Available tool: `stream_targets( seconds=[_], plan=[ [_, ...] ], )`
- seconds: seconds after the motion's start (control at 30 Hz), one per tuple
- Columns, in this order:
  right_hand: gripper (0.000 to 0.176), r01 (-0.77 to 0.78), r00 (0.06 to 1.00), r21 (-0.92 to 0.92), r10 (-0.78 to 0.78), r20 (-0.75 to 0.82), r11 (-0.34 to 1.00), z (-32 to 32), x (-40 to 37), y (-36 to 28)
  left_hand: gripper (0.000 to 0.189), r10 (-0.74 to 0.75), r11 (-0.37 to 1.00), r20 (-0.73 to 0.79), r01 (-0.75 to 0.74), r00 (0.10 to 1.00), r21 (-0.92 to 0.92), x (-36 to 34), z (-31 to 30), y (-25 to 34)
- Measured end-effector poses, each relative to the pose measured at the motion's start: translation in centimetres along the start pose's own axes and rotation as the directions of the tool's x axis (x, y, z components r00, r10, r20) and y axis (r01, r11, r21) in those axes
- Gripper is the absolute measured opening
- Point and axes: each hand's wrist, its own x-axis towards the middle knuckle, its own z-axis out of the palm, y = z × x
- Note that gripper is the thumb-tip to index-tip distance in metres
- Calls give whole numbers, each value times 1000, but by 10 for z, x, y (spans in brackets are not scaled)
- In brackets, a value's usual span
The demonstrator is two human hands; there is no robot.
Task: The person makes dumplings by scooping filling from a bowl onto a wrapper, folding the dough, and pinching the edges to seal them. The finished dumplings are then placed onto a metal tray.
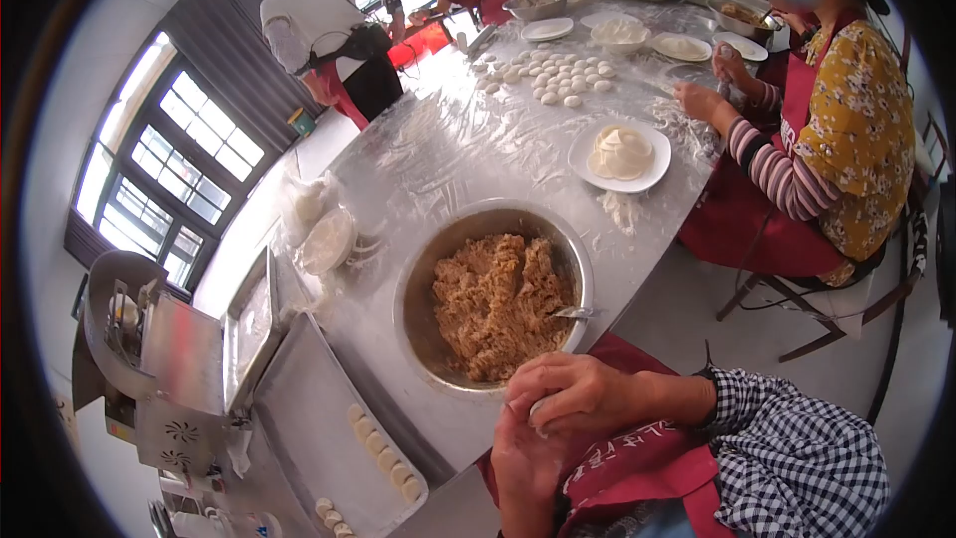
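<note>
My left hand [526,448] and my right hand [578,391] are pressed together at the lower middle, just below a large metal bowl [406,334] of brown minced filling [498,304]. Between the fingers a small bit of pale dough [540,416] shows; most of it is hidden by the hands. A metal spoon handle [575,313] rests at the bowl's right side. Left of the bowl, a metal tray [314,418] holds rows of filled dumplings [386,455]. A white plate [652,171] of stacked round wrappers [621,152] lies above right of the bowl.
Several dough pieces [570,75] lie on the floured metal table [418,159]. A seated person [856,139] works at the right; others stand at the far side. A metal machine [179,369] stands at the left, near a floured bag [304,201].
</note>
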Motion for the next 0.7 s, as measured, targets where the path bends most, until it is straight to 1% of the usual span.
stream_targets(
  seconds=[0.03, 0.1, 0.13, 0.17, 0.23, 0.27, 0.33, 0.37, 0.43, 0.47, 0.5, 0.57, 0.6, 0.63, 0.7],
  plan=[
    [14, -14, 1000, 8, 14, 10, 1000, -1, 0, 1, 41, -3, 1000, -13, 3, 1000, -14, 1, 2, 0],
    [14, 29, 999, 8, -29, 14, 1000, -3, 0, 4, 39, 27, 999, -5, -27, 1000, -23, 2, 6, -1],
    [15, 0, 1000, 57, -1, 19, 998, -5, 2, 5, 38, 38, 999, 52, -37, 998, -12, 3, 7, -1],
    [15, -11, 1000, 23, 11, 13, 1000, -5, 0, 7, 40, 27, 1000, 29, -27, 999, -11, 2, 13, 0],
    [14, -40, 999, -16, 39, -17, 999, -4, -1, 5, 41, 6, 999, 49, -3, 999, -49, 1, 15, 0],
    [14, -72, 997, 17, 72, 6, 997, -1, -3, 4, 41, 6, 997, 5, -6, 1000, -77, -1, 14, 0],
    [14, -95, 995, -1, 95, 36, 995, -2, -4, 4, 42, -26, 1000, 103, 25, 994, 9, 0, 14, 0],
    [14, -105, 993, 9, 105, 56, 994, -3, -3, 6, 42, -19, 1000, 90, 20, 996, -10, 0, 15, 0],
    [19, -67, 988, 11, 65, 137, 998, -6, -3, 8, 42, -4, 998, 58, 0, 998, 70, -1, 16, 1],
    [19, -73, 986, 19, 70, 149, 997, -7, -2, 9, 42, 2, 996, 11, -3, 1000, 93, -1, 21, 2],
    [18, -67, 984, 19, 63, 167, 998, -7, -1, 11, 42, 7, 997, 4, -7, 1000, 82, -1, 23, 3],
    [17, -68, 979, 25, 62, 192, 997, -5, -1, 10, 45, -9, 991, -3, 10, 1000, 131, -1, 22, 4],
    [17, -96, 977, 21, 90, 195, 995, -3, -1, 10, 45, -7, 992, -11, 8, 1000, 123, -1, 19, 4],
    [17, -126, 973, 18, 120, 195, 992, -1, -2, 9, 45, -35, 990, 8, 33, 999, 139, -1, 14, 4],
    [17, -129, 966, 36, 117, 232, 991, -3, -2, 10, 45, -62, 987, 22, 58, 998, 151, -1, 12, 4]
  ],
)
